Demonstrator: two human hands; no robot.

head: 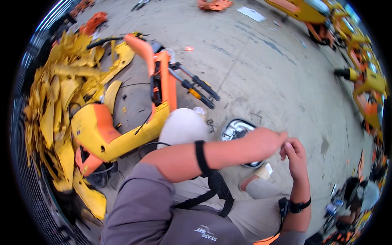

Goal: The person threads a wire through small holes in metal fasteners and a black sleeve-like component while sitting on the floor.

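My left hand (272,137) reaches across to the right, its fingertips close by those of my right hand (294,151). My right fingers are curled, the thumb near them. Blur and the overlap of the fingers hide whether either hand holds something small. Below my left forearm a headlight-like unit with a clear cover and dark rim (234,124) lies on the floor, partly hidden by the arm. Left of my knee lies a yellow and orange scooter body (137,133), with a two-legged front fork (196,84) pointing right from it.
A heap of yellow plastic panels (58,101) fills the left side. Yellow scooters (370,85) stand along the right edge. A person (352,208) is at the lower right among loose parts. An orange panel (214,4) and a white sheet (251,14) lie on the floor farther off.
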